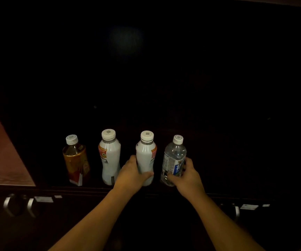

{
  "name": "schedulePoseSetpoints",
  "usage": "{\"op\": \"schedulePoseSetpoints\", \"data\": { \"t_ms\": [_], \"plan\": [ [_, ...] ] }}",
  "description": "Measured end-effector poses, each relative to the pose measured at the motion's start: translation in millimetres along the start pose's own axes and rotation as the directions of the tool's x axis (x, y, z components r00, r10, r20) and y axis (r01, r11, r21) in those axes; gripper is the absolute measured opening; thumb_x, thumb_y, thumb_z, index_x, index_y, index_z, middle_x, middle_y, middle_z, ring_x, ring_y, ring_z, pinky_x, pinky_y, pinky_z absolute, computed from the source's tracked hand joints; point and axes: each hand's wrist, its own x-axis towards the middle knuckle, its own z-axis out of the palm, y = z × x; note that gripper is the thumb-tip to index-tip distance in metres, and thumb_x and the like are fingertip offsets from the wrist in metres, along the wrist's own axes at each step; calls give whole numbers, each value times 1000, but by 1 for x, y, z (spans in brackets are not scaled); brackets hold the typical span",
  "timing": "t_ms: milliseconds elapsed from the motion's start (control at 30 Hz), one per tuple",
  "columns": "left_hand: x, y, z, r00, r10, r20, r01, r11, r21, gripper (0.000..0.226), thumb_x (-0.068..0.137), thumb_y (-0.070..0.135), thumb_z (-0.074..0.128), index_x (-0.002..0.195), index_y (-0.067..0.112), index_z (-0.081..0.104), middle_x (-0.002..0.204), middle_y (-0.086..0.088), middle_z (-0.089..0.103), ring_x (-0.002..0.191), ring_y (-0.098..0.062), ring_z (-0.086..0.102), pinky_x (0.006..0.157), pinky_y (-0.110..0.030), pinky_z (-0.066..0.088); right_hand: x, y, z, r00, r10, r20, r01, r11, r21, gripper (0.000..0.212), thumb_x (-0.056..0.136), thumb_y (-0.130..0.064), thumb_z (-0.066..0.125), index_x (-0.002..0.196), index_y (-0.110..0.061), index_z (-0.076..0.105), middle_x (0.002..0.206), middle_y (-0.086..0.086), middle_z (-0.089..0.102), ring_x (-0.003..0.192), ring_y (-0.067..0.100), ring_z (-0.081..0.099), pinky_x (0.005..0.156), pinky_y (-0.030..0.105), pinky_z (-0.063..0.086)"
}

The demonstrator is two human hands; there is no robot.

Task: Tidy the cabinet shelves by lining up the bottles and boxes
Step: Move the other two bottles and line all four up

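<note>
Presently your left hand [130, 172] grips the white bottle [145, 156], your right hand [185, 175] the water bottle [174, 158]; both slick plastic, so hold at the waist.

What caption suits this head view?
Left hand grips a white bottle, right hand a clear water bottle, in a four-bottle row.

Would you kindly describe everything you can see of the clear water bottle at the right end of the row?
The clear water bottle looks like thin transparent plastic with a white screw cap and a blue and white label round its lower half. It appears full of clear liquid. It stands roughly upright, leaning slightly, at the right end of a row of four bottles on the dark cabinet shelf. The right hand grips its lower body.
</note>
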Motion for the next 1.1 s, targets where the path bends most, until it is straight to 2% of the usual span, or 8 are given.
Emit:
{"op": "schedulePoseSetpoints", "data": {
  "t_ms": [167, 233, 367, 467, 733, 833, 1000, 1100],
  "plan": [
    [-8, -3, -1, 999, 13, 49, -16, 998, 58, 72, 77, 41, 81, 134, 19, 42, 129, -2, 53, 113, -18, 55, 91, -28, 45, -8, -2, -2, 1000, -6, 28, 7, 999, -41, 71, 83, -31, 78, 143, -29, 41, 115, -20, 60, 105, 8, 63, 82, 23, 50],
    [-13, -6, -6, 997, 5, 77, -14, 993, 118, 72, 77, 44, 81, 133, 18, 44, 126, -2, 55, 109, -17, 56, 90, -28, 47, -14, -4, -6, 999, 6, 34, -3, 997, -79, 68, 85, -31, 77, 143, -26, 42, 109, -20, 57, 99, 6, 61, 76, 18, 46],
    [-34, -14, -16, 995, 22, 96, -44, 971, 236, 64, 80, 48, 77, 132, 21, 50, 125, 2, 60, 106, -11, 58, 81, -20, 45, -35, -9, -6, 1000, 31, 1, -30, 983, -179, 37, 86, -36, 73, 118, -26, 57, 100, -14, 63, 79, -1, 57, 58, 16, 43],
    [-53, -22, -28, 995, 14, 98, -42, 955, 294, 56, 82, 51, 73, 129, 27, 56, 123, 7, 62, 106, -7, 59, 85, -20, 47, -52, -16, 4, 999, 25, 20, -20, 973, -229, 24, 87, -39, 70, 104, -26, 60, 96, -8, 66, 75, 2, 60, 53, 16, 42],
    [-105, -51, -93, 998, 2, -55, 23, 891, 453, 32, 86, 53, 65, 111, 33, 63, 106, 14, 61, 91, -4, 60, 77, -28, 55, -87, -65, 65, 945, -232, 233, 288, 924, -250, 17, 88, -39, 67, 78, -26, 59, 69, -9, 61, 61, 3, 57, 48, 14, 37],
    [-124, -72, -130, 994, -1, -108, 51, 885, 463, 27, 87, 52, 65, 106, 32, 64, 102, 13, 60, 88, -4, 60, 76, -29, 55, -101, -90, 95, 899, -308, 311, 389, 887, -247, 19, 89, -39, 64, 76, -27, 56, 73, -9, 57, 62, 5, 54, 49, 17, 34],
    [-147, -118, -202, 984, -11, -178, 89, 895, 437, 25, 88, 53, 64, 104, 34, 62, 97, 17, 58, 82, -1, 58, 68, -17, 49, -123, -135, 154, 837, -387, 387, 496, 835, -239, 19, 91, -39, 62, 77, -28, 55, 78, -9, 56, 66, 6, 54, 52, 20, 39],
    [-160, -151, -247, 969, -45, -242, 147, 896, 420, 21, 87, 53, 64, 97, 36, 60, 94, 17, 59, 78, -1, 58, 65, -19, 48, -139, -167, 198, 812, -412, 412, 536, 807, -249, 17, 92, -38, 63, 78, -29, 56, 81, -10, 56, 68, 5, 55, 55, 21, 44]
  ]
}}
